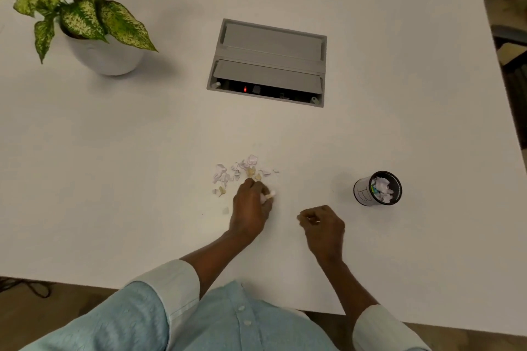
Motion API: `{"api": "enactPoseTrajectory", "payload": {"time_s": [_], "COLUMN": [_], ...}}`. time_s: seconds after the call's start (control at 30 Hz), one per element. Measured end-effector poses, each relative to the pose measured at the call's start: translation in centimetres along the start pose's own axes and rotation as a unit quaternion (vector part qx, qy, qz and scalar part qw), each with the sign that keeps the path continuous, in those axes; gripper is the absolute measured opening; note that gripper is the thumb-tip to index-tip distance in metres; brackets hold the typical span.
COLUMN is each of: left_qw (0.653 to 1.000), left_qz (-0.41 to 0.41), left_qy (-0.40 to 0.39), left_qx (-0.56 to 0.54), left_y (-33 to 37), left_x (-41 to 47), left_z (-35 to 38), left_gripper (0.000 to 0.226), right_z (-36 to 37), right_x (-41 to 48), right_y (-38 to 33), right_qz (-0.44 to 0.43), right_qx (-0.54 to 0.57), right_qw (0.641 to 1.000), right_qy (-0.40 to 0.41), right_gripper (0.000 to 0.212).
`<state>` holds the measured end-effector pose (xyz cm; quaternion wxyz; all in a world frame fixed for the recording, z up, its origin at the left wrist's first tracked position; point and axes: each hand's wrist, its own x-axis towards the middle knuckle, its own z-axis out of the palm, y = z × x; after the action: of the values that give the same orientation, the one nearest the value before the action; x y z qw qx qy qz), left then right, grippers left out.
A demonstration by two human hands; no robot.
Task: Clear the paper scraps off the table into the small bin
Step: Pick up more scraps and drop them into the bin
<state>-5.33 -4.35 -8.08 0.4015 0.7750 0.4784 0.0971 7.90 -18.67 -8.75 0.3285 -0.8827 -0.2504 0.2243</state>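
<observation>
The paper scraps lie in a loose pile on the table. At the pile's 6 o'clock edge the left hand curls round a few pieces. The right hand, at 4 o'clock, is curled; I cannot tell whether it holds anything. The small bin sits well apart at 3 o'clock, part full. Light scraps may slip from the fist on the way, or miss the narrow mouth.
</observation>
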Motion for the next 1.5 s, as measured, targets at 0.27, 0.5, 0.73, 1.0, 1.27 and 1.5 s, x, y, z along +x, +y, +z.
{"api": "enactPoseTrajectory", "payload": {"time_s": [0.27,0.5,0.73,1.0,1.27,1.5], "left_qw": [0.992,0.987,0.98,0.962,0.969,0.988], "left_qz": [0.073,0.083,0.129,0.19,0.199,0.116], "left_qy": [-0.039,-0.113,-0.152,-0.183,-0.13,-0.076], "left_qx": [-0.1,-0.083,0.006,0.071,0.072,0.073], "left_y": [12.1,18.0,21.4,22.2,19.3,11.0], "left_x": [2.1,3.3,5.3,5.9,4.7,3.2], "left_z": [5.5,10.7,14.9,16.0,14.5,9.8], "left_gripper": [0.017,0.013,0.017,0.018,0.015,0.005], "right_z": [-8.6,-13.8,-16.4,-17.3,-16.5,-11.2], "right_x": [3.9,6.8,9.3,10.2,9.3,6.4], "right_y": [0.2,2.6,4.6,5.9,5.4,2.4], "right_qz": [0.041,0.099,0.124,0.09,0.021,-0.132], "right_qx": [0.083,0.047,0.025,0.018,-0.053,-0.037], "right_qw": [0.984,0.97,0.971,0.983,0.98,0.978], "right_qy": [0.151,0.217,0.201,0.158,0.19,0.156], "right_gripper": [0.008,0.007,0.005,0.018,0.012,0.016]}}
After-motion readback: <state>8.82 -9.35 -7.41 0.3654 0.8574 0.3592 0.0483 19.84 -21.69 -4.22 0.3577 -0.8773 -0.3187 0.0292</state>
